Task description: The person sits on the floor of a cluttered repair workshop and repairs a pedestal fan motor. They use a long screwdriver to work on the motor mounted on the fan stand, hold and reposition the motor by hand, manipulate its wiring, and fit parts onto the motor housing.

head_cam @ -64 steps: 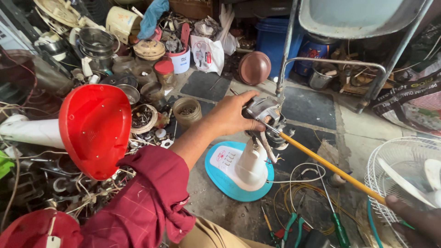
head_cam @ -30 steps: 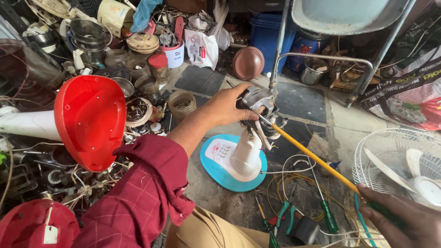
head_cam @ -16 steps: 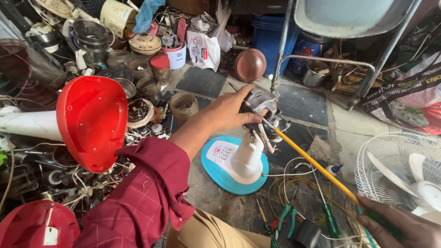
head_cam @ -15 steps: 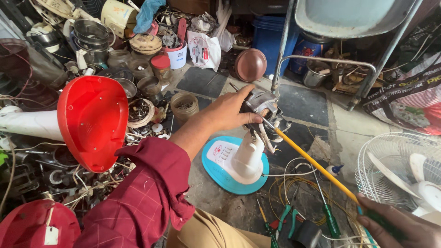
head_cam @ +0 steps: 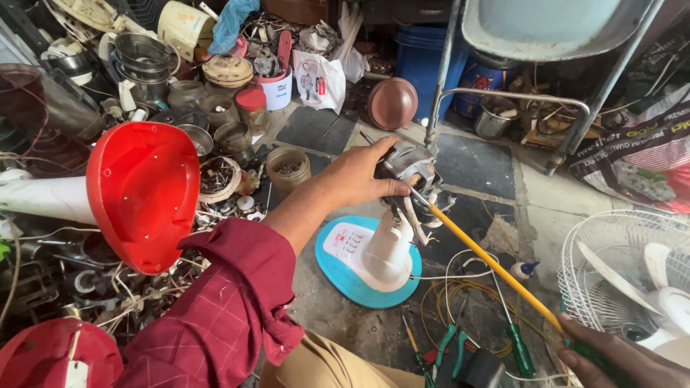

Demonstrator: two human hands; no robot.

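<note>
We stand over a small fan stand (head_cam: pixel 370 259) on the floor (head_cam: pixel 496 162), its teal base flat and its white neck rising to a bare grey motor (head_cam: pixel 407 167). Our left hand (head_cam: pixel 356 179) is clenched around the motor housing, steadying it; the casing looks rigid and top-heavy, best gripped there, clear of the thin loose wires. Our right hand (head_cam: pixel 611 356) grasps the green handle of a long yellow screwdriver (head_cam: pixel 489 262), its tip touching the motor; the slim shaft may slip.
</note>
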